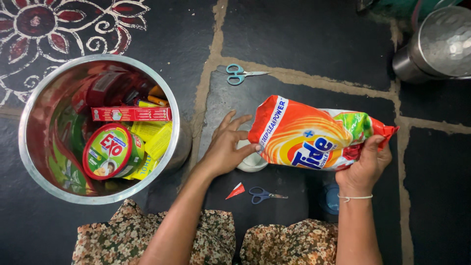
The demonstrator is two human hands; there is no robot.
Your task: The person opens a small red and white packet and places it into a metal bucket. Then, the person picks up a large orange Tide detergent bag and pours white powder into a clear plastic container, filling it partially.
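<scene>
Lying on its side above the dark stone floor [304, 44], the orange detergent pouch [314, 135] is being held between 2 hands. It is looking full and soft, so it is likely sagging wherever it is not supported, and its glossy film is probably slippery. The left hand [225, 149] is spreading its fingers and pressing the thumb against the flat bottom end; the right hand [365, 164] is curling around the crimped top end, where a grip seems surest. A white cup [251, 164] is sitting under the pouch's left end. Nearer the person's lap, a red cut-off corner [236, 191] and blue scissors [264, 195] are lying just beside each other. Teal scissors [241, 74] are resting farther off, and a steel pot [29, 147] of packets is standing at the left.
</scene>
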